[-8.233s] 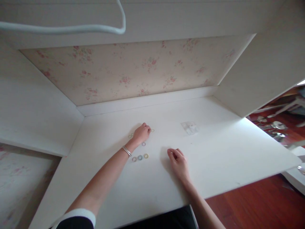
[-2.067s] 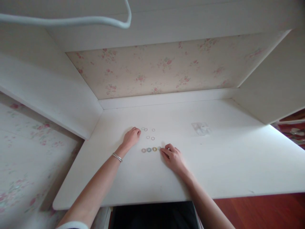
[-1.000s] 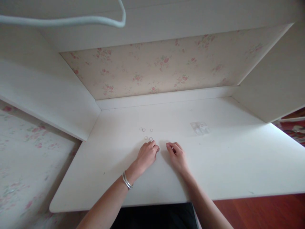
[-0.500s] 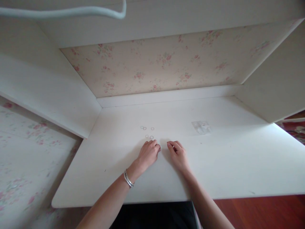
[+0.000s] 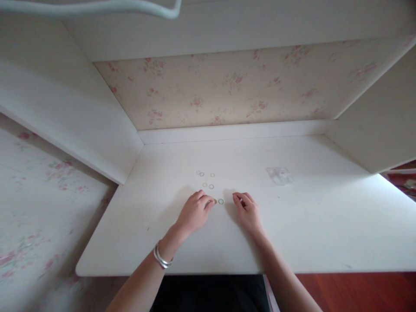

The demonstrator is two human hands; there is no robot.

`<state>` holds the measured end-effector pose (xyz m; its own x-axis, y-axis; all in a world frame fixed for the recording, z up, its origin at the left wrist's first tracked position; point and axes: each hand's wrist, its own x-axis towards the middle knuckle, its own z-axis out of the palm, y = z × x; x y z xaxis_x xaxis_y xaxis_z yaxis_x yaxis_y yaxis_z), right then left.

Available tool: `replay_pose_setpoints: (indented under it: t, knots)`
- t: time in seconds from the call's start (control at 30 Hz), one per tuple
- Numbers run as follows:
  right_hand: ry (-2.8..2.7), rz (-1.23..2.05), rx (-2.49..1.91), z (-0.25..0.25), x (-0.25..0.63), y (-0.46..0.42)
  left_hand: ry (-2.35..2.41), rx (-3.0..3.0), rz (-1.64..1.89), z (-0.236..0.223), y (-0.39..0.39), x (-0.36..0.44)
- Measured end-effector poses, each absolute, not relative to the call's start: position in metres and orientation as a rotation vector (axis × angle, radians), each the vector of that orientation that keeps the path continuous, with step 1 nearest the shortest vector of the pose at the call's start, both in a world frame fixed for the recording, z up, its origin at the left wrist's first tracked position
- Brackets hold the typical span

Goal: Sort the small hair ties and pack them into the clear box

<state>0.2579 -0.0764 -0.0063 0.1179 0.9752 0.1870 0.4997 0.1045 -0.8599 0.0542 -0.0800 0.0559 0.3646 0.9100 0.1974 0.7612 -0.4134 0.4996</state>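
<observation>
My left hand, with a silver bracelet on the wrist, lies on the white desk with its fingers curled together. Its fingertips touch a yellowish ring, and a pale green ring lies free just right of that. The hand hides whatever lies under it. My right hand rests a little right of the green ring, fingers bent and thumb tucked in, with nothing visible in it. Several thin small rings lie just beyond the left hand.
A small clear plastic bag lies on the desk to the right. White side panels and a floral back wall enclose the desk. A white cable hangs at the top. Red wooden floor shows at the lower right.
My left hand moved from the far thin rings onto the row of coloured rings and has now drawn back slightly, uncovering the green ring. My right hand has stayed almost still.
</observation>
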Motion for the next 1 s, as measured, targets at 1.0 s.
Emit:
replay_pose_setpoints:
  t: [1.0]
  knots:
    - [-2.425, 0.287, -1.759, 0.025, 0.107, 0.042, 1.633, 1.483, 0.984, 0.014, -0.133, -0.054]
